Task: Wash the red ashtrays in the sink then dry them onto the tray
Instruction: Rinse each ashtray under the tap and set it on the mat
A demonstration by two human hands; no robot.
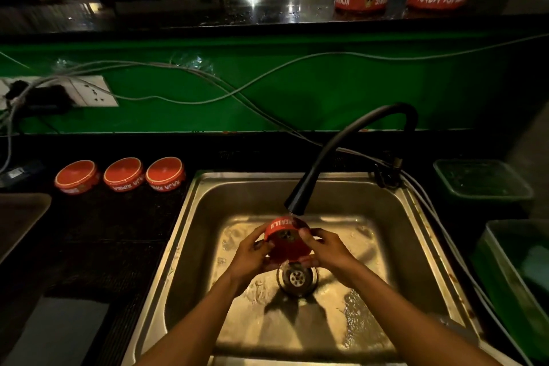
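At the frame's centre, over the steel sink [190, 246], your left hand [252, 257] and right hand [328, 252] clasp a tilted red ashtray [286, 242] under the black tap [297, 202], fingers curled round both its sides.

We see only our own two forearms and hands, both bare from below the elbow to the fingertips. No sleeve reaches into view on either arm. Our left hand [252, 255] and right hand [328, 251] wear no gloves, and we can make out no ring, watch or band on the fingers or wrists.
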